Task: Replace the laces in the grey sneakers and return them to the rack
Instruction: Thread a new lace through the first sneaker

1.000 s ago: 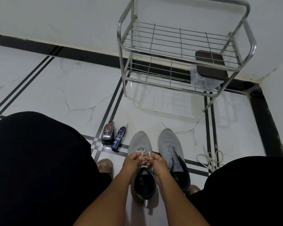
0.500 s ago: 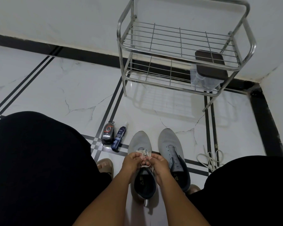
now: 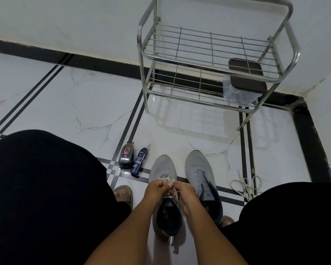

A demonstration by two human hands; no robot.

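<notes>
I'm pinching the white lace [image 3: 169, 183] with both hands, left hand [image 3: 157, 190] and right hand [image 3: 183, 194], fingers clamped over the left sneaker [image 3: 163, 169], well short of the rack [image 3: 214, 54]. If my grip's slipping, the lace could be pulling back out.

Floor [image 3: 84, 104]: white marble-look tiles with thin dark cracks, crossed by black inlay stripes and edged by a black border along the wall.
Dark pod-shaped container [image 3: 125, 156]: lies on the floor, touching the stripe crossing.
Blue spray bottle [image 3: 139, 160]: lies just beside the dark container, on its right.
Clear plastic box with dark lid [image 3: 245, 81]: near the room's corner.
Wall [image 3: 65, 22]: plain white.
</notes>
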